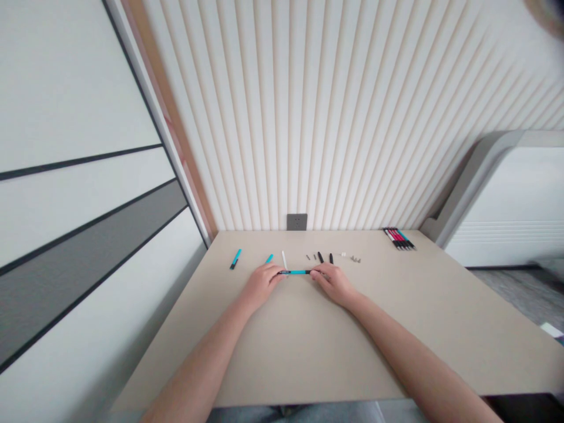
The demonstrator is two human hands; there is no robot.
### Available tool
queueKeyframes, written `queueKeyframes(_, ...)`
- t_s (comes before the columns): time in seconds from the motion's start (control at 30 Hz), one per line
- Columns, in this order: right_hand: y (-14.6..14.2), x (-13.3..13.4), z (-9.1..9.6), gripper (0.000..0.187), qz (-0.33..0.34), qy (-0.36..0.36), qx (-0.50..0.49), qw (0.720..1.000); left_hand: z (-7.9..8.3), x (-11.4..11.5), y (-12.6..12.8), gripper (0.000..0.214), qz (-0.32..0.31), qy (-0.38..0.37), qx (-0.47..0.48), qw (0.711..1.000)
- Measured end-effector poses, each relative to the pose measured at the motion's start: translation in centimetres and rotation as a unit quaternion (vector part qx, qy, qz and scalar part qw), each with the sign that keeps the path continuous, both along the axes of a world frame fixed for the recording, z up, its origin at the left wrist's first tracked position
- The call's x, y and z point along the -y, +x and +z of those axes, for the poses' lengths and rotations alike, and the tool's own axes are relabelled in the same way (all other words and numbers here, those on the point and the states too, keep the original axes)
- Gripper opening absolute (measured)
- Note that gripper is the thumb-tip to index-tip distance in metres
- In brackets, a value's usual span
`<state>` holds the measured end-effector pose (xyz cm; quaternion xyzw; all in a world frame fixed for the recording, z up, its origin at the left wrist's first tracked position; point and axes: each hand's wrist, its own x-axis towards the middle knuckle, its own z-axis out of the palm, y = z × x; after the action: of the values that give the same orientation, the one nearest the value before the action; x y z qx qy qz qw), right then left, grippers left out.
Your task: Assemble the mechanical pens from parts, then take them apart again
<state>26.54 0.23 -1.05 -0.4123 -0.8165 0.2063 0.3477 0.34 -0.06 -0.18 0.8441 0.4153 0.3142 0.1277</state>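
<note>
A slim teal-and-black pen (294, 272) lies level across the gap between my hands. My left hand (263, 284) pinches its left end, and my right hand (333, 284) holds its black right end. Just beyond my hands, loose pen parts lie in a row on the table: a teal barrel (235, 259), a short teal piece (269, 258), a white tube (284, 260), black pieces (325, 257), and tiny metal parts (349, 256). Whether the pen is joined or being twisted, I cannot tell.
A beige table (282, 346) has a wall socket (296, 222) above its far edge and a bundle of several assembled pens (399, 238) at the far right corner. Ribbed wall panels stand behind it, with a panelled wall at left and a white cabinet at right.
</note>
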Motion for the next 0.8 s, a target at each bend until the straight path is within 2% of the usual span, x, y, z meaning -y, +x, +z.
queueKeyframes(0.17,-0.3,0.2,0.2,0.032,-0.006,0.0,0.015,1.0,0.0,0.0,0.1,0.018,0.021,0.018,0.0,1.0)
queueKeyframes(0.33,-0.3,-0.3,0.1,0.031,-0.009,0.041,0.012,0.999,0.1,-0.1,0.0,0.013,0.055,0.032,-0.015,0.998)
queueKeyframes(0.4,0.4,-0.7,0.1,0.032,-0.055,0.069,0.016,0.996,0.1,-0.1,0.0,0.011,0.06,0.034,-0.015,0.998)
queueKeyframes(0.47,1.6,-1.3,0.2,0.031,-0.129,0.097,0.036,0.986,0.1,-0.1,0.0,0.01,0.065,0.033,-0.013,0.997)
queueKeyframes(0.57,4.1,-2.2,0.1,0.028,-0.249,0.112,0.103,0.957,0.0,0.0,0.0,0.01,0.07,0.028,-0.011,0.997)
queueKeyframes(0.67,6.5,-2.8,-0.2,0.026,-0.338,0.081,0.179,0.92,0.0,0.0,0.1,0.011,0.07,0.026,-0.012,0.997)
queueKeyframes(0.8,8.0,-3.2,-0.8,0.029,-0.371,0.025,0.234,0.898,0.2,0.1,0.1,0.012,0.068,0.025,-0.012,0.997)
